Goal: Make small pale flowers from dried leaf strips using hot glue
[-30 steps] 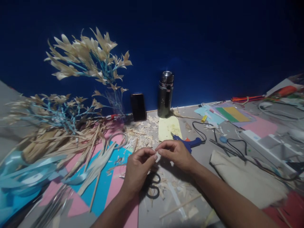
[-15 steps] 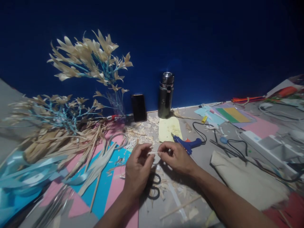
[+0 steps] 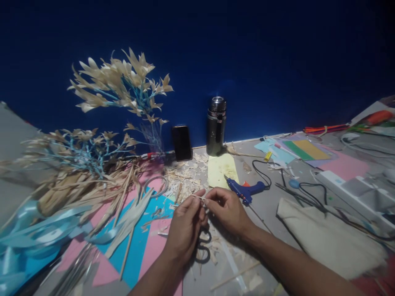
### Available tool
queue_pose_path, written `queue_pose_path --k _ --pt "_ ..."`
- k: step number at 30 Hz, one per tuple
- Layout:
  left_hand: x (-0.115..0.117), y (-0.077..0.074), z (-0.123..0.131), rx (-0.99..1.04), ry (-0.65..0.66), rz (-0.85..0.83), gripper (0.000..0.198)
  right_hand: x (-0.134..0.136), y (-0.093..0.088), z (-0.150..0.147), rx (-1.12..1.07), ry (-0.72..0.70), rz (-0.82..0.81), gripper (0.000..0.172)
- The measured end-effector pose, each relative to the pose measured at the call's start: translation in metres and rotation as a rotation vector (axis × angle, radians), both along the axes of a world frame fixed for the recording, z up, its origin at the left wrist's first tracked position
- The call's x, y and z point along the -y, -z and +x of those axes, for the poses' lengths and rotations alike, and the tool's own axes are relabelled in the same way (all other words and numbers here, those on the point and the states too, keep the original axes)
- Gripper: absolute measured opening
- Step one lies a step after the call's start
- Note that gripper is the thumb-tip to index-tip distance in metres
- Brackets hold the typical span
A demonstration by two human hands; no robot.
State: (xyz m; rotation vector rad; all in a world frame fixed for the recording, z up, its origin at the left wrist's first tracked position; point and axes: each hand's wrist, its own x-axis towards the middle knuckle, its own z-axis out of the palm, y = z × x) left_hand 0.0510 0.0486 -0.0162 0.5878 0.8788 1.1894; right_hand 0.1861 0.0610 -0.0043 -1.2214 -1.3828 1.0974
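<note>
Both hands are up off the grey surface [image 3: 277, 213], meeting at the fingertips.
- left hand [image 3: 185, 224]: thumb and forefinger pinched onto one end of a thin pale sliver of dried leaf [image 3: 200, 197], other fingers curled in.
- right hand [image 3: 226, 207]: same pinch on the other end. A two-point grip likely keeps so light a piece straight and clear of the litter below.
- The sliver sits between the two hands, above the black-handled scissors [image 3: 203, 248], which lie flat just under the left hand, in easy reach.
- blue glue gun [image 3: 245, 190]: just beyond the right hand, nozzle over a yellow paper sheet [image 3: 220, 170], probably to catch drips.
- pale leaf shavings [image 3: 185, 176]: heaped just beyond the hands.
- black phone [image 3: 182, 142]: leans on the blue wall [image 3: 277, 61], beside a steel flask [image 3: 216, 125].
</note>
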Motion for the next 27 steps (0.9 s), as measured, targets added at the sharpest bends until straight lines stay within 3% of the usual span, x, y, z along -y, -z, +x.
queue_pose_path --k 5,10,20,23,27 --pt "-0.0041 -0.0029 0.0002 0.118 -0.034 -0.081 0.034 -0.0006 0.0012 -0.0006 0.013 0.03 0.013 0.014" --pt "-0.0062 -0.0005 -0.0038 0.113 -0.034 -0.094 0.031 0.0008 0.0021 -0.0004 0.006 0.001 0.024 0.011" --pt "-0.0054 0.0003 -0.0037 0.144 -0.063 -0.054 0.043 0.0032 0.0048 -0.0024 -0.028 -0.032 -0.017 0.009" --pt "-0.0026 -0.0026 0.0 0.186 -0.054 -0.043 0.038 0.0035 0.0042 -0.0034 -0.125 -0.054 -0.057 0.013" --pt "0.0018 -0.0036 0.0027 0.13 0.011 -0.016 0.052 0.0035 0.0011 -0.005 -0.354 -0.133 -0.166 0.019"
